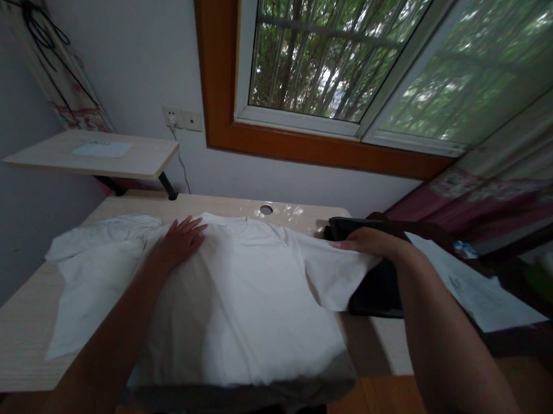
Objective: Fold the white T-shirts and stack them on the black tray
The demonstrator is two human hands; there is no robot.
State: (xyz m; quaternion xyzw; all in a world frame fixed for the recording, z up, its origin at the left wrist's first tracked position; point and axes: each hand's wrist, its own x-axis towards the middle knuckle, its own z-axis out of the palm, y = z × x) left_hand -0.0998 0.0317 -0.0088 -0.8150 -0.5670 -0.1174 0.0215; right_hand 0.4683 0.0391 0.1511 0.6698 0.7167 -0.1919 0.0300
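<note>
A white T-shirt lies spread over the desk, its collar toward the wall and its hem hanging at the front edge. My left hand rests flat on the shirt's left shoulder area, fingers spread. With thumb and fingers pinched, my right hand grips the right sleeve and holds it stretched out to the side, over a black object. More white cloth lies loosely on the left, partly behind my left forearm; whether it is a separate garment I cannot tell.
The pale wooden desk carries a raised shelf at the back left with a paper on it. A flat black object lies on the right, near a white printed sheet. A cable hangs from the wall socket.
</note>
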